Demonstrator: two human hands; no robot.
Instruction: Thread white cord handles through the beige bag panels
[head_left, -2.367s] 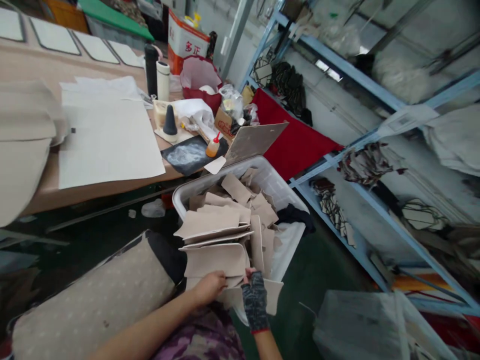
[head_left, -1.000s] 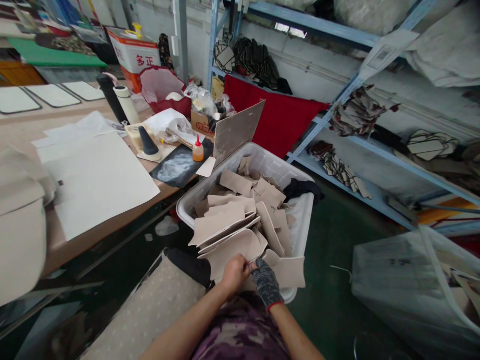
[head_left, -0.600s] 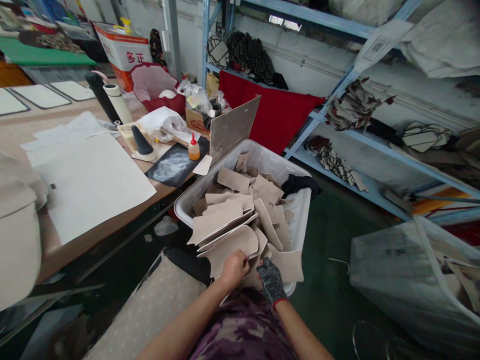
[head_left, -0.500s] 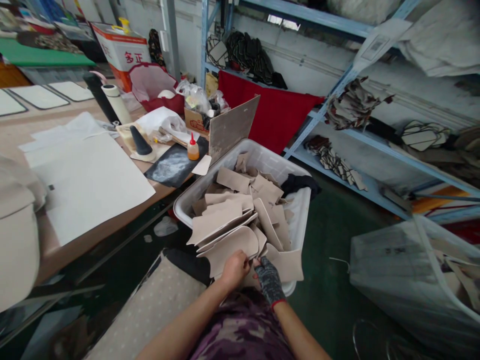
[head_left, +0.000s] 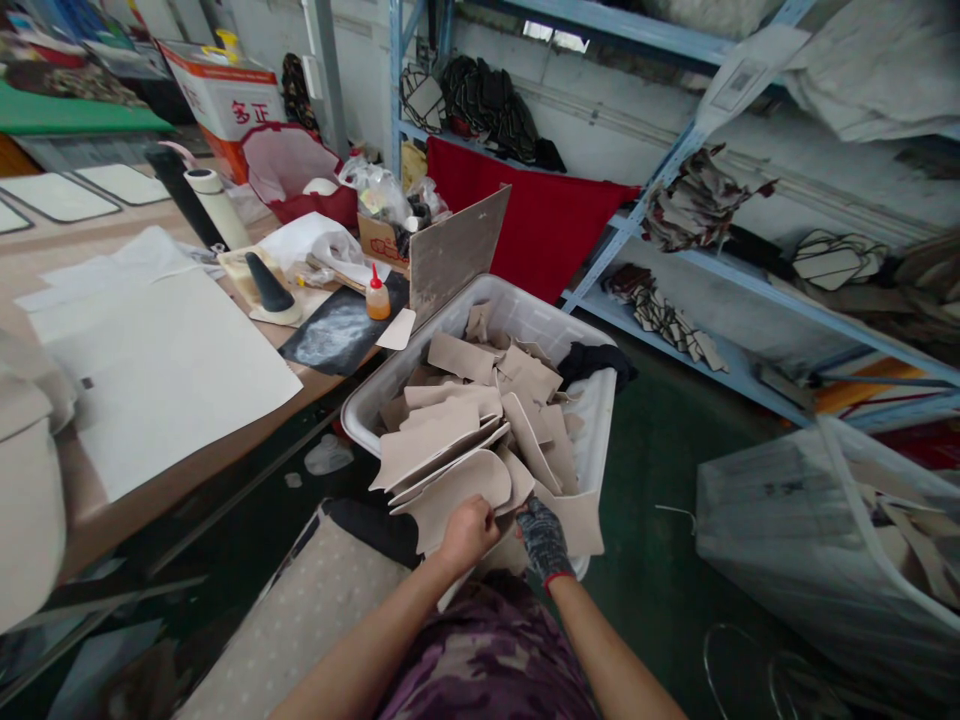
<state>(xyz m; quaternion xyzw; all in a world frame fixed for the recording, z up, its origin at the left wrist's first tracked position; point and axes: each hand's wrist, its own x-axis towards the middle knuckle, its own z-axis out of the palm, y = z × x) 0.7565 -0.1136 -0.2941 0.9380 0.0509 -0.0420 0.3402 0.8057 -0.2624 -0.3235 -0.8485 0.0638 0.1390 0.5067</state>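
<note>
A white plastic tub is heaped with beige cut pieces of sheet material, some standing on edge and overlapping. My bare left hand is closed at the near side of the heap, on a beige piece with a rounded end. Just right of it, my right hand, in a grey fingerless glove with a red cuff, pinches the edge of a beige piece. The fingertips of both hands are partly hidden. A dark cloth hangs over the tub's far right rim.
On the left, a worktable bears a large white sheet, a glue bottle with a red tip and a flask. A polka-dotted padded seat lies near my left arm. At right stand blue shelving and another bin.
My right hand has moved slightly right, widening the gap to my left hand. The beige piece by its fingers has shifted with it. The whole view has shifted a little.
</note>
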